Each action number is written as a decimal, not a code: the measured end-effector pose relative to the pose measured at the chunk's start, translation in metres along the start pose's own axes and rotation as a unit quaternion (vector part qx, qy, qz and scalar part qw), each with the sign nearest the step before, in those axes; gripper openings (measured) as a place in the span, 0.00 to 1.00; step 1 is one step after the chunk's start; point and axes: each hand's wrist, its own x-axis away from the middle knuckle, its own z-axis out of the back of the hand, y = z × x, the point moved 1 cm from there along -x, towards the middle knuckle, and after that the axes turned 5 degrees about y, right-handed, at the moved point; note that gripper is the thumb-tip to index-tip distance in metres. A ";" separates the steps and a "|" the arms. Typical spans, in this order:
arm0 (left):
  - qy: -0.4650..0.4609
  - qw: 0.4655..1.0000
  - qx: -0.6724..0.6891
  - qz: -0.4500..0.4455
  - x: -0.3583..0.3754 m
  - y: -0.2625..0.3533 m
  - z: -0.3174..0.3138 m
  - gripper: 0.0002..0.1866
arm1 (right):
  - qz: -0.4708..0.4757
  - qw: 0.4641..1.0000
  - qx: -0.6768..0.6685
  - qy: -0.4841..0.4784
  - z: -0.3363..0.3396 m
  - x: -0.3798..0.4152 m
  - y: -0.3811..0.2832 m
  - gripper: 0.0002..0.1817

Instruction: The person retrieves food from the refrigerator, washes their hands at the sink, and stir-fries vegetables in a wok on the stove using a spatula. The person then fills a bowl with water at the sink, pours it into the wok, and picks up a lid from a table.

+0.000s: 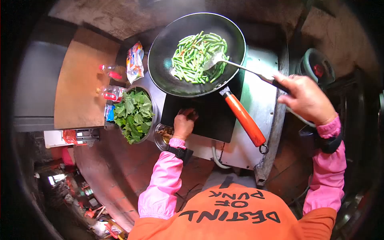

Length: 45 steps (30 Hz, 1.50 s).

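My right hand [306, 97] is wrapped round the dark handle of a metal spatula [250, 71]. The spatula's blade rests among cut green beans [193, 60] in a black wok [162, 82]. The wok sits tilted in view on a black cooktop [212, 116], its orange handle [246, 120] pointing toward me. Low at the cooktop's near left part is my left hand [185, 123], fingers curled in against the dark surface; their tips are partly hidden and nothing shows in them.
Left of the cooktop stand a bowl of leafy greens [136, 114], a small metal bowl with scraps [162, 135], plastic bottles [114, 94] and a printed packet [135, 63]. A green gas cylinder [318, 68] is at the right. Clutter lies on the floor at lower left.
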 end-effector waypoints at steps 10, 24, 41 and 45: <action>-0.058 0.988 0.104 0.102 -0.002 -0.013 -0.008 0.14 | -0.200 0.931 -0.196 0.234 -0.080 0.132 0.086 0.22; -0.078 0.993 0.051 0.074 -0.001 -0.020 -0.004 0.18 | -0.502 0.824 -0.261 -0.047 -0.327 0.384 0.120 0.22; -0.090 0.989 0.010 0.119 0.000 0.004 -0.005 0.20 | -0.507 0.794 -0.324 -0.080 -0.453 0.428 0.044 0.17; -0.092 0.986 0.001 0.136 -0.001 0.007 -0.006 0.21 | -0.504 0.798 -0.314 -0.100 -0.446 0.418 0.054 0.18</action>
